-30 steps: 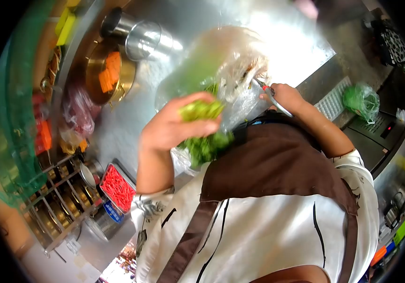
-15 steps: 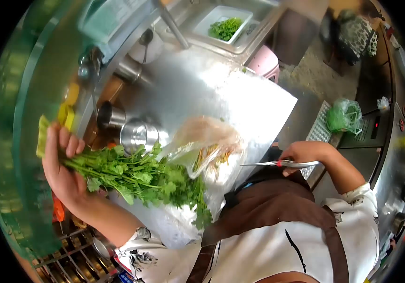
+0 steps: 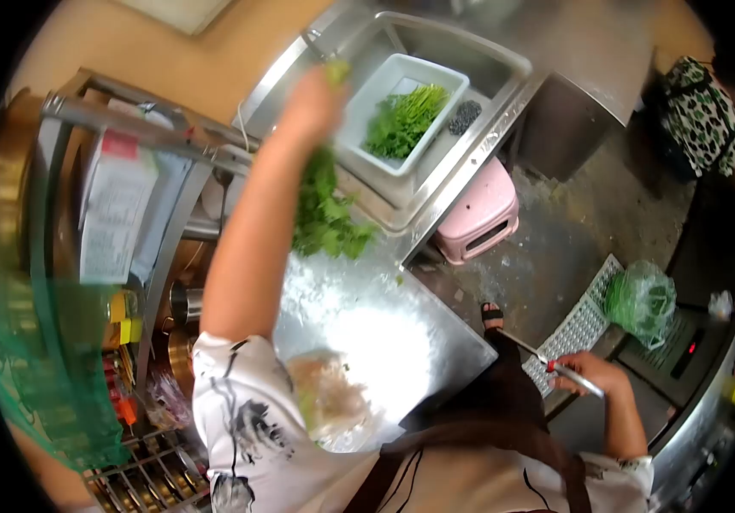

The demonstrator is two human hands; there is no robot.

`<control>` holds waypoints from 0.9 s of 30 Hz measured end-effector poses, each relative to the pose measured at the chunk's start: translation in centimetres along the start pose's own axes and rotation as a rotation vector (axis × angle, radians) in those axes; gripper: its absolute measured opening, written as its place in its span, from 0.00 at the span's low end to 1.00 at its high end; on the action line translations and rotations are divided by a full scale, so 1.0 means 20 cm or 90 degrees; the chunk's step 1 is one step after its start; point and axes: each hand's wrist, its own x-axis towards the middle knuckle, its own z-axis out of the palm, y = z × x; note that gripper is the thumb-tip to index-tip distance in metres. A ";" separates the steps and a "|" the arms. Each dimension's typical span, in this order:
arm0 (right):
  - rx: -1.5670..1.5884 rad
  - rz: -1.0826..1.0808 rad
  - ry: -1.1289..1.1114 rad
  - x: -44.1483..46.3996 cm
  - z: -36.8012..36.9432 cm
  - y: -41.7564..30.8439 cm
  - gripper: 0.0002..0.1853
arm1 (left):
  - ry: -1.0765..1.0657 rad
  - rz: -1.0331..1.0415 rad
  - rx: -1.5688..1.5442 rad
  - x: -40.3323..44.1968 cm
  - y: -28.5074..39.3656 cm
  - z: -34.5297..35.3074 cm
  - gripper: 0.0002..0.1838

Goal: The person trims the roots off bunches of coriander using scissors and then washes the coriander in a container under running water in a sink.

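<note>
My left hand, blurred by motion, is closed round the stems of a bunch of coriander by the near left side of the sink. The leaves hang below my fist, over the far end of the metal table; pale green stem ends poke out above it. At the lower right, my right hand grips a slim-bladed knife with a metal handle and a red collar, its blade pointing up and left. A crumpled clear plastic bag lies on the table, partly behind my left sleeve.
In the metal sink sits a white tub holding cut greens, with a dark scourer beside it. A pink stool stands under the sink edge. A green plastic bag is at right; a shelf rack borders the left.
My left hand has carried the coriander from the shelf side up to the sink. The view has turned toward the sink. My right hand still holds the knife, now lower in view.
</note>
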 end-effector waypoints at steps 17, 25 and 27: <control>0.429 0.213 0.072 0.15 -0.10 0.55 0.13 | -0.266 -0.115 0.417 0.85 -0.22 1.51 0.53; 0.280 0.143 0.053 0.19 -0.20 0.28 0.15 | -0.093 0.115 -0.066 -0.06 -0.17 0.64 0.29; 0.196 0.072 0.065 0.17 -0.20 0.17 0.15 | -0.208 -0.034 -0.216 -0.43 -0.16 0.21 0.22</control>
